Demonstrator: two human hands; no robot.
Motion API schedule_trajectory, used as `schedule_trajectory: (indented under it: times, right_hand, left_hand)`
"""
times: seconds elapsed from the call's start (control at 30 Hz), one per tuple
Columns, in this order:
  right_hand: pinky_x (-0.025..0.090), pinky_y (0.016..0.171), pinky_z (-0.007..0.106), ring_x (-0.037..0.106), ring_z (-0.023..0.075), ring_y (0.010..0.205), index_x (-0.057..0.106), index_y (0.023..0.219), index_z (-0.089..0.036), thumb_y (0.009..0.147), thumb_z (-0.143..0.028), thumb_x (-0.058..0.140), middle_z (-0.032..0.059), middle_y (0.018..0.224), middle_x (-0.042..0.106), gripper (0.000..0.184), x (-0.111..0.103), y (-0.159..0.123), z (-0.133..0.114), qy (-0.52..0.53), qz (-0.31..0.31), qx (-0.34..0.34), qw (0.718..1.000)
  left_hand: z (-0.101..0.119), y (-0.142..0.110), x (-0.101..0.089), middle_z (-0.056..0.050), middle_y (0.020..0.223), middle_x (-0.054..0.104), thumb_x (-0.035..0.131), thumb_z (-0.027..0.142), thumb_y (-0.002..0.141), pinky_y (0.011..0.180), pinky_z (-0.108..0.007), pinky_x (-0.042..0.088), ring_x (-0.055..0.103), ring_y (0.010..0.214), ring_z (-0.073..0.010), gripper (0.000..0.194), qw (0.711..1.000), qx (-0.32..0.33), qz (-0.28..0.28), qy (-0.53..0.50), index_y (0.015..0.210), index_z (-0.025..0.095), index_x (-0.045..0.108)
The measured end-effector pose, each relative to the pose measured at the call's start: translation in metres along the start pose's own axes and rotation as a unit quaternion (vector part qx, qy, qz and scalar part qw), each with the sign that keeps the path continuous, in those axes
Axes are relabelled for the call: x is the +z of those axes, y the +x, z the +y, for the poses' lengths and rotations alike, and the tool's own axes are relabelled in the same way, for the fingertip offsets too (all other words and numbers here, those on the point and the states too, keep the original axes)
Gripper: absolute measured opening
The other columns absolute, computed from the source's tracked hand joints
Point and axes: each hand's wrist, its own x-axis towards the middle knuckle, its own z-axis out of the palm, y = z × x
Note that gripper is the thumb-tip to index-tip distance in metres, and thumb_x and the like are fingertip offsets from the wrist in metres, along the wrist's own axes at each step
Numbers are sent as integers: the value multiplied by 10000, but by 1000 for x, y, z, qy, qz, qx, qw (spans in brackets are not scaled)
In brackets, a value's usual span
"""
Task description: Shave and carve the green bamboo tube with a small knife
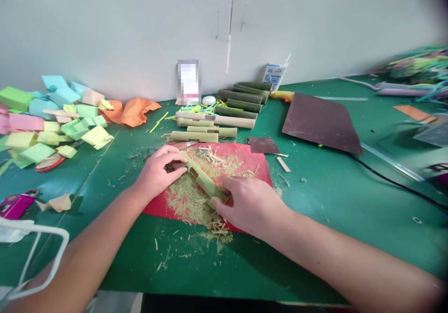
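Observation:
Between my two hands a pale green bamboo tube [206, 181] with a notch cut in its side lies at a slant over a red sheet [261, 163]. My left hand [164, 167] grips its far left end, fingers bent around it. At the near right end my right hand [247, 201] holds it with thumb and curled fingers. Bamboo shavings and dust [184, 196] cover much of the sheet and spill onto the table at its near edge. Some dark thing by the left fingers is partly hidden.
Several cut bamboo tubes [194, 137] lie in rows behind the sheet. To the right are brown sandpaper sheets [320, 124] and a black cable [392, 177]. Folded coloured paper [38, 126] is heaped at left. A phone [189, 81] and a drink carton [274, 75] stand against the wall.

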Motion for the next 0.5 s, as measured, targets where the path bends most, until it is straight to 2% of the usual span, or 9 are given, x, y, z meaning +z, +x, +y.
schedule_trajectory:
  times: [0.2, 0.37, 0.5]
  right_hand:
    - [238, 476, 255, 528, 147, 584, 507, 660, -209, 765, -406, 499, 7, 642, 590, 223, 0, 0, 1, 2, -3, 0, 1000]
    - [239, 478, 259, 521, 145, 580, 518, 670, -211, 763, -407, 505, 5, 648, 590, 218, 1, 0, 1, -1, -3, 2, 1000]
    - [242, 483, 262, 525, 148, 585, 528, 676, -211, 768, -408, 502, 7, 653, 594, 218, 1, 1, 1, -4, -4, 0, 1000]
  left_hand:
    - [-1, 0, 1, -36, 955, 574, 616, 231, 815, 759, -309, 510, 585, 830, -148, 116, 999, -43, 2, -12, 920, 209, 658]
    - [0, 0, 3, -41, 964, 589, 622, 214, 808, 765, -311, 494, 579, 871, -162, 159, 998, -48, 27, 1, 966, 196, 634]
    - [-1, 0, 3, -41, 957, 594, 631, 233, 804, 781, -315, 488, 578, 871, -164, 132, 998, -48, 27, 12, 929, 192, 646]
